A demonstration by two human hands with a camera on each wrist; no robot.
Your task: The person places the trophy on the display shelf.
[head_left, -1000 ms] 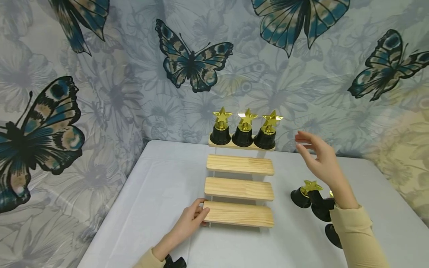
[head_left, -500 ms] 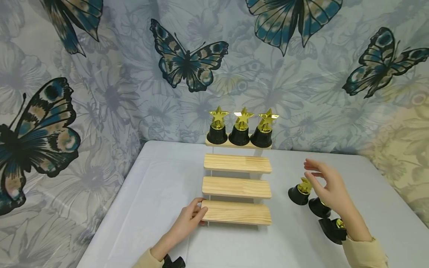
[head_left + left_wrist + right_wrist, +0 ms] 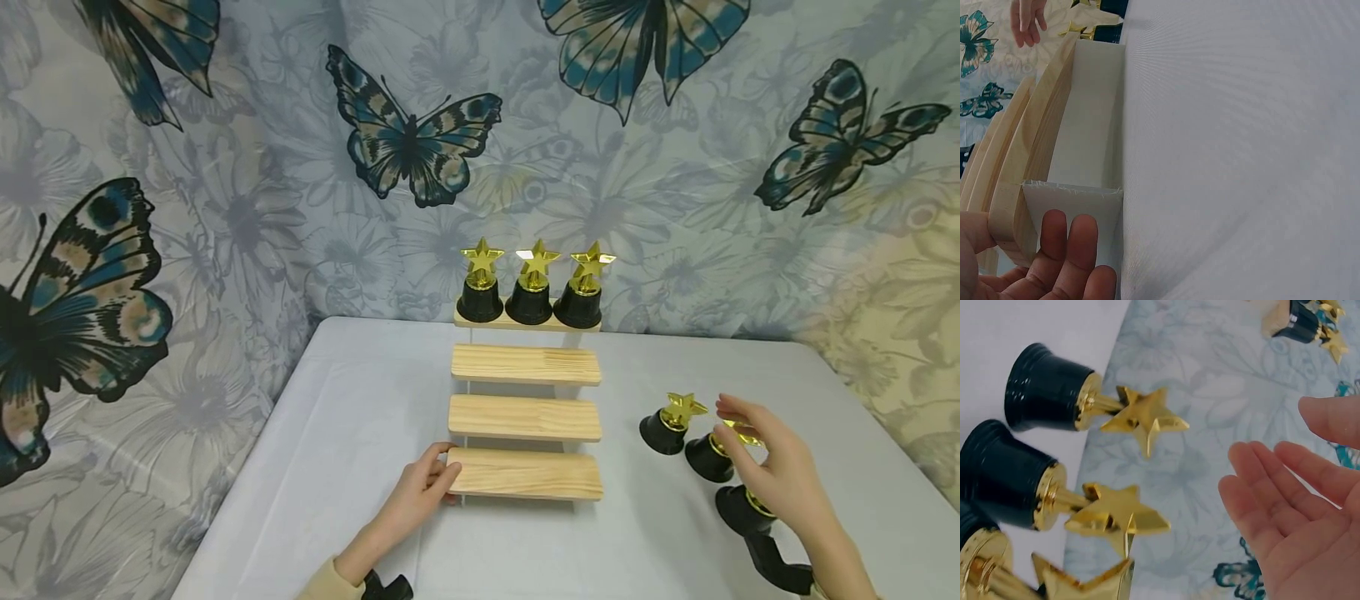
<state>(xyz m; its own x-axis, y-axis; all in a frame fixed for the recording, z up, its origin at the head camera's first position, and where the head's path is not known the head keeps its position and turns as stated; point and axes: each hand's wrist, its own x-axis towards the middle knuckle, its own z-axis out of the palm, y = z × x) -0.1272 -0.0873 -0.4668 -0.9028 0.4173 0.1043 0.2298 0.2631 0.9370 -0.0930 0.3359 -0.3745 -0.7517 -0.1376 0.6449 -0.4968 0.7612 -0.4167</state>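
A tiered wooden display stand (image 3: 525,475) has several pale shelves on clear supports. My left hand (image 3: 416,493) grips the left end of its lowest shelf; in the left wrist view the thumb lies against the wood (image 3: 1005,215) and the fingers are below it. My right hand (image 3: 780,467) hovers beside several star trophies with black bases, fingers relaxed and nothing in them. The nearest ones are a far trophy (image 3: 666,423), a middle trophy (image 3: 709,457) and a closer trophy (image 3: 745,510). In the right wrist view, the palm (image 3: 1310,550) faces the gold stars.
Three star trophies (image 3: 529,298) stand in a row on the top shelf. A white cloth (image 3: 360,400) covers the table, which meets a butterfly-print backdrop (image 3: 420,150). Black wrist straps show at the right wrist (image 3: 780,568) and left wrist (image 3: 386,587).
My right hand has come down and toward me, from beside the top shelf to the loose trophies on the right. My left hand keeps its grip on the lowest shelf.
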